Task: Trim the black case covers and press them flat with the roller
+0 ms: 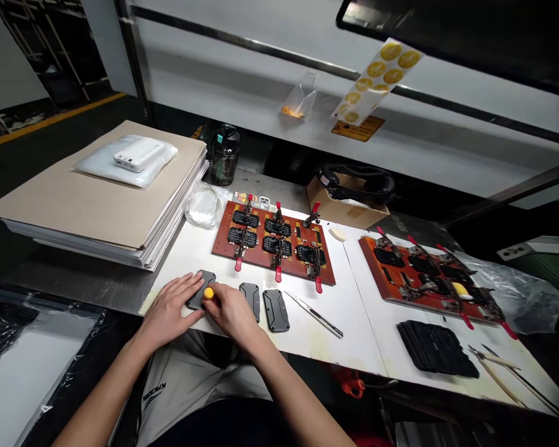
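**White bench [354, 323], near edge: slip and skew risk**

Left hand [168, 308] spread flat, pinning black cover [196, 297] by the bench edge. Right hand [231, 310] pinching yellow dot [209, 293] against it. Likely skews if the cover slides; may knock neighbouring cover [250, 299].

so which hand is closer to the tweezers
Right. The right hand, pinching a yellow dot, sits left of the tweezers; the left hand lies farther left on a dark cover.
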Action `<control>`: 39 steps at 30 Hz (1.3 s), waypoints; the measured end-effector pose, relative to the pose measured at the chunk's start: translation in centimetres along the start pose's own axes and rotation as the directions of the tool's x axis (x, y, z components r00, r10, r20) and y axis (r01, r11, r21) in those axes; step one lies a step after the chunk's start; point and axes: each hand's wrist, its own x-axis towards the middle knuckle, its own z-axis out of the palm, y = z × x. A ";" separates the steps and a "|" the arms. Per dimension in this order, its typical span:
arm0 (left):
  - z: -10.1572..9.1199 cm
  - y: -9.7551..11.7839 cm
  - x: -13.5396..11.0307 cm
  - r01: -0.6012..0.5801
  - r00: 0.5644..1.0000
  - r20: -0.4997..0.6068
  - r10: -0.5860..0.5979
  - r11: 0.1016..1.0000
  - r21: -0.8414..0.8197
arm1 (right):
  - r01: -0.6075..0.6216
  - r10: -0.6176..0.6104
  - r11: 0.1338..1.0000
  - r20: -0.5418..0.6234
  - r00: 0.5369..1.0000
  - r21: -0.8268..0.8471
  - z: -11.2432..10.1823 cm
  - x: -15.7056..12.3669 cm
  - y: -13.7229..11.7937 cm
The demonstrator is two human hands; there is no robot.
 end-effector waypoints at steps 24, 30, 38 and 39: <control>0.3 -0.4 -0.2 -0.002 1.000 0.024 0.001 1.000 0.026 | -0.171 0.152 0.982 -0.199 0.968 -0.081 1.6 1.9 0.7; 0.3 -0.3 -0.2 0.000 1.000 0.017 0.000 1.000 0.021 | -0.214 0.206 0.977 -0.216 0.954 -0.015 1.3 1.5 0.6; 0.1 -0.2 -0.2 -0.001 1.000 0.029 0.001 1.000 0.022 | -0.143 0.140 0.984 0.038 0.989 0.106 0.3 -0.6 0.2; 0.1 -0.2 -0.2 -0.005 0.999 0.033 0.004 1.000 0.024 | -0.148 0.142 0.984 0.059 0.988 0.104 0.2 -0.6 0.2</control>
